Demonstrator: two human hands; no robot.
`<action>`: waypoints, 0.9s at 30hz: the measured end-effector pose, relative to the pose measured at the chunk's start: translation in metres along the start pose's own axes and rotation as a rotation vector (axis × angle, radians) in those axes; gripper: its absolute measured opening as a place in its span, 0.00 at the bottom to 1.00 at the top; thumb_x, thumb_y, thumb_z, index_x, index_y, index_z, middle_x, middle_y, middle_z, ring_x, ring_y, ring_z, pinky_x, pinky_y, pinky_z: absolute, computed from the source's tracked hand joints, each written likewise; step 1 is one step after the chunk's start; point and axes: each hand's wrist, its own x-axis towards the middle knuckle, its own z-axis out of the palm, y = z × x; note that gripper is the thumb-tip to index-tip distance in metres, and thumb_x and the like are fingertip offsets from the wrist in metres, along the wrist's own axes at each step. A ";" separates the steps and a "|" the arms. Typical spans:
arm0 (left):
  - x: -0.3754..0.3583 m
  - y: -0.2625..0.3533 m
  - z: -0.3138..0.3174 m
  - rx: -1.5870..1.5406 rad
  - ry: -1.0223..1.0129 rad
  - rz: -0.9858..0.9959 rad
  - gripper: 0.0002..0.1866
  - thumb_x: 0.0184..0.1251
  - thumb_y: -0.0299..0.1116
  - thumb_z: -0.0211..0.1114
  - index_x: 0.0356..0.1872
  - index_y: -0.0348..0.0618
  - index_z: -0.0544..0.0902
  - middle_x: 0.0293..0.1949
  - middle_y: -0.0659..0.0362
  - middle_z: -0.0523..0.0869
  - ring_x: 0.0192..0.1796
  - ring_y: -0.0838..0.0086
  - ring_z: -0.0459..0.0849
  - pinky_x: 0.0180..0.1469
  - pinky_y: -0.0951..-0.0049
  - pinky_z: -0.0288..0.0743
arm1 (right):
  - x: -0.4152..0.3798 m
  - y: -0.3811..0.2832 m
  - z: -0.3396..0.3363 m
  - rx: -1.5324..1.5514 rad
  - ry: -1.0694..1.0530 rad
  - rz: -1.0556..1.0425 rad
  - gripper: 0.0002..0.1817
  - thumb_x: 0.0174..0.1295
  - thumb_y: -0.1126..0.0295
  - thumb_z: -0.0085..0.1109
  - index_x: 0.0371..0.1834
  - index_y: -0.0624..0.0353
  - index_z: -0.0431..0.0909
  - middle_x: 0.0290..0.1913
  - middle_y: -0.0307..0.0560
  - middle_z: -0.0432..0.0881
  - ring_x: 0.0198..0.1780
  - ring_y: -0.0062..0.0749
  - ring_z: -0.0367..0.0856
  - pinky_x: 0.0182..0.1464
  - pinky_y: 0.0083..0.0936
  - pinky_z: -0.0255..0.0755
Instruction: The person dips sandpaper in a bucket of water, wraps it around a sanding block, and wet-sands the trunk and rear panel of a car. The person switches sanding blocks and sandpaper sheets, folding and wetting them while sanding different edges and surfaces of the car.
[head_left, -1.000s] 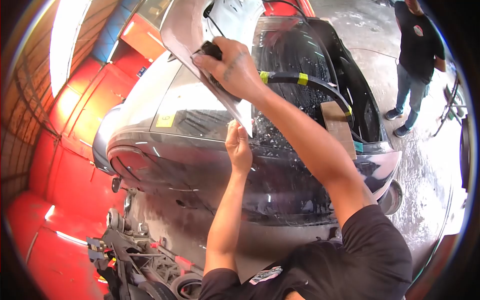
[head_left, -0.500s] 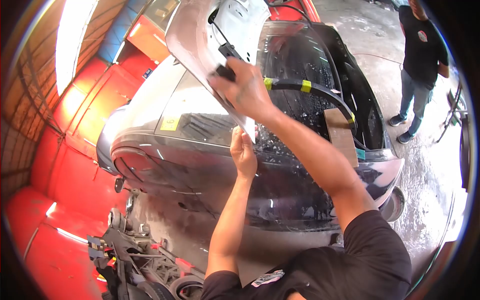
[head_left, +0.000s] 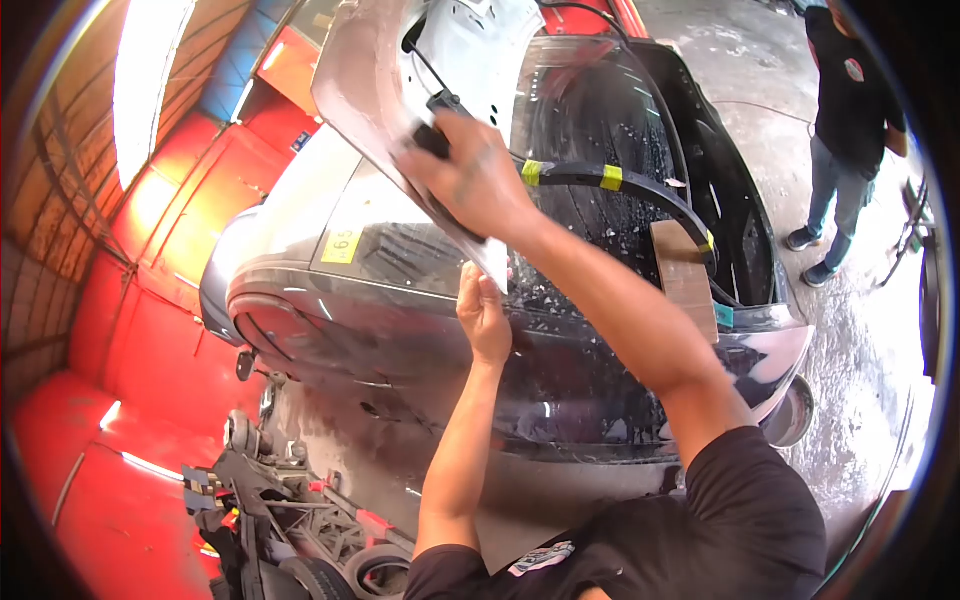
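Observation:
A curved car body panel (head_left: 350, 85), dull pinkish-grey outside and white inside, stands tilted in front of me. My right hand (head_left: 468, 180) is wrapped round a black sanding block (head_left: 430, 140), pressed along the panel's outer face near its edge. Motion blurs the fingers, and the hand hides much of the block. Lower down, my left hand (head_left: 485, 322) pinches the panel's pointed bottom corner between thumb and fingers. Behind the panel is a dark car (head_left: 420, 340) covered in dust and white specks.
A black curved trim strip with yellow tape (head_left: 611, 178) lies over the car's glass, beside a brown cardboard piece (head_left: 684, 280). Another person (head_left: 850, 120) stands at the right. Car parts (head_left: 310, 530) are piled on the floor, lower left, near a red wall (head_left: 150, 330).
My right hand and the sanding block have shifted slightly left and up along the panel. My left hand keeps its hold on the corner. The view has moved slightly.

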 end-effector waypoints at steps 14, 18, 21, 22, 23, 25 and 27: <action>0.004 0.017 0.018 -0.079 0.081 0.031 0.20 0.90 0.38 0.50 0.62 0.30 0.80 0.51 0.57 0.86 0.53 0.75 0.83 0.58 0.71 0.79 | 0.014 -0.012 0.001 -0.049 -0.036 -0.041 0.20 0.64 0.62 0.71 0.30 0.72 0.78 0.24 0.62 0.80 0.24 0.34 0.76 0.31 0.38 0.73; 0.002 0.022 0.014 -0.071 0.090 -0.031 0.19 0.89 0.40 0.51 0.55 0.32 0.82 0.48 0.59 0.82 0.47 0.76 0.81 0.51 0.76 0.78 | 0.006 -0.010 0.004 0.013 -0.001 -0.015 0.19 0.64 0.62 0.70 0.29 0.71 0.77 0.21 0.60 0.80 0.23 0.36 0.79 0.30 0.37 0.73; 0.000 0.023 0.011 0.017 0.081 -0.042 0.19 0.89 0.41 0.52 0.52 0.33 0.83 0.47 0.59 0.81 0.46 0.76 0.81 0.49 0.76 0.78 | -0.014 0.008 0.002 0.041 -0.026 -0.043 0.16 0.65 0.65 0.69 0.29 0.69 0.79 0.22 0.60 0.82 0.23 0.35 0.81 0.30 0.36 0.73; 0.001 0.022 0.009 0.060 0.070 -0.044 0.19 0.89 0.41 0.53 0.52 0.33 0.83 0.47 0.59 0.81 0.46 0.76 0.81 0.49 0.76 0.79 | -0.003 0.000 0.001 -0.051 -0.031 -0.083 0.16 0.65 0.65 0.69 0.29 0.69 0.79 0.23 0.60 0.82 0.23 0.37 0.82 0.30 0.36 0.74; 0.006 0.017 0.020 -0.087 0.122 0.063 0.19 0.89 0.42 0.53 0.51 0.34 0.84 0.46 0.60 0.81 0.42 0.77 0.78 0.46 0.75 0.76 | 0.018 -0.009 0.003 -0.051 -0.015 -0.154 0.16 0.65 0.65 0.69 0.29 0.69 0.79 0.23 0.61 0.83 0.23 0.38 0.83 0.30 0.36 0.74; 0.004 0.022 0.019 -0.101 0.120 0.016 0.20 0.89 0.43 0.53 0.51 0.34 0.84 0.46 0.59 0.81 0.42 0.77 0.78 0.47 0.75 0.76 | 0.044 -0.017 0.017 -0.094 0.028 -0.215 0.16 0.65 0.64 0.70 0.30 0.69 0.80 0.23 0.61 0.83 0.23 0.42 0.83 0.30 0.38 0.73; 0.000 0.025 0.018 -0.069 0.113 -0.022 0.21 0.89 0.44 0.54 0.52 0.33 0.84 0.46 0.59 0.81 0.43 0.76 0.79 0.47 0.74 0.76 | 0.015 -0.010 0.008 -0.065 0.024 -0.136 0.16 0.64 0.64 0.70 0.31 0.69 0.79 0.23 0.61 0.82 0.23 0.44 0.82 0.30 0.39 0.73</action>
